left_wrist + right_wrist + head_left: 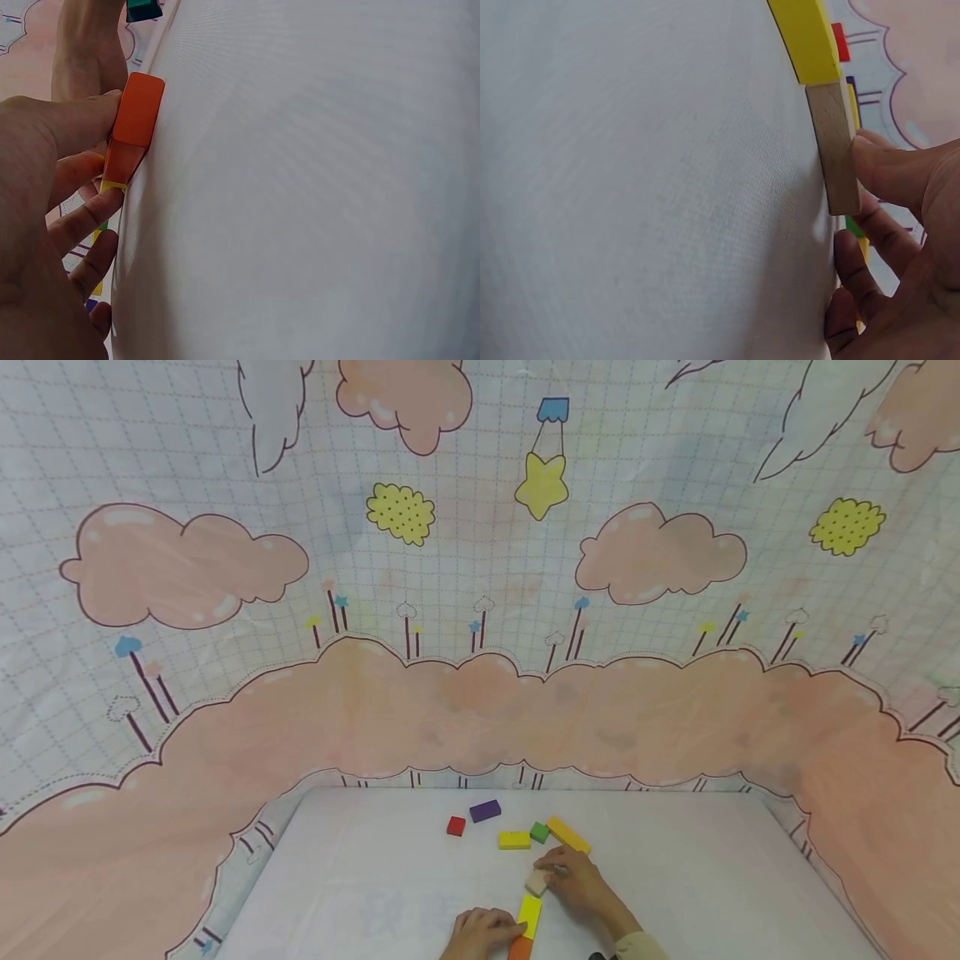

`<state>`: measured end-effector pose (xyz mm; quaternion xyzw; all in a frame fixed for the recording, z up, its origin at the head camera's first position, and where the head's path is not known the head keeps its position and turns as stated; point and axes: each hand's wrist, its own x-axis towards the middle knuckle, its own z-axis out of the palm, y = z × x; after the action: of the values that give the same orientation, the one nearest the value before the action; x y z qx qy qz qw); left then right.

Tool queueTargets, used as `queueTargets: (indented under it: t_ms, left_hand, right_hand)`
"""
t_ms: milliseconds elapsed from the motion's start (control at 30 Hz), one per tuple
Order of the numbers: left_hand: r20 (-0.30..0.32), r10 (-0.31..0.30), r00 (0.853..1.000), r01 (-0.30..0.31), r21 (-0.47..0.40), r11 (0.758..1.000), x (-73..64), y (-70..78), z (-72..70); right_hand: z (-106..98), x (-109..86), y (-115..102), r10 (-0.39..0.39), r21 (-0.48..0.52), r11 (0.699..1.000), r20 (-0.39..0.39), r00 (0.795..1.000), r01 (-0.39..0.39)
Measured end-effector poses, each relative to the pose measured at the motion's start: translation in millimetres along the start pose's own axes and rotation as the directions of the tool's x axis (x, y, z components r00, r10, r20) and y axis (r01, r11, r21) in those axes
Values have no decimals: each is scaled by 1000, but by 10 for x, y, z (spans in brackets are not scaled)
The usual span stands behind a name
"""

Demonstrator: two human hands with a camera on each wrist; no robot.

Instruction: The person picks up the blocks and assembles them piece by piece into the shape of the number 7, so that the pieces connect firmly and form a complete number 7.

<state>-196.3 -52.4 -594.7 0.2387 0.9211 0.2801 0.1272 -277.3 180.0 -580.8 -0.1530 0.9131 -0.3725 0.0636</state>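
Pinching a plain wood block (536, 883) with the right hand (576, 881), snug against a yellow block (530, 911) on the worktop (337, 877), plus gripping an orange block (138, 112) with the left hand (482, 932) (touching the yellow one's other end, btw).

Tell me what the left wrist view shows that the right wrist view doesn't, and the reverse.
Only left wrist: the left hand, the orange block it touches, and an unclear dark green item.
Only right wrist: the wooden block and the red cube.
Both: the right hand, white tabletop, yellow block, and slivers of green and purple blocks.
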Motion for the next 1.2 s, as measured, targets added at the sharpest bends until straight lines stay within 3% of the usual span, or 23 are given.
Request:
queueTargets:
  t_ms: [467,733,967,1200]
  left_hand:
    - [-10,2,1000,-2,-5,1000,-18,25,-22]
    - [-8,-9,1000,9,3,1000,-17,49,-32]
    - [-12,2,1000,-2,19,1000,-19,37,-43]
    - [-7,-1,1000,2,54,999,0,29,-11]
  right_hand:
    - [-6,-41,-15,-73,-27,997,1,997,73]
    - [-4,-60,-62,-44,-40,998,9,999,44]
    - [-10,-92,-114,-75,-42,996,-6,997,75]
    - [22,-96,-97,5,-50,999,-4,1000,-6]
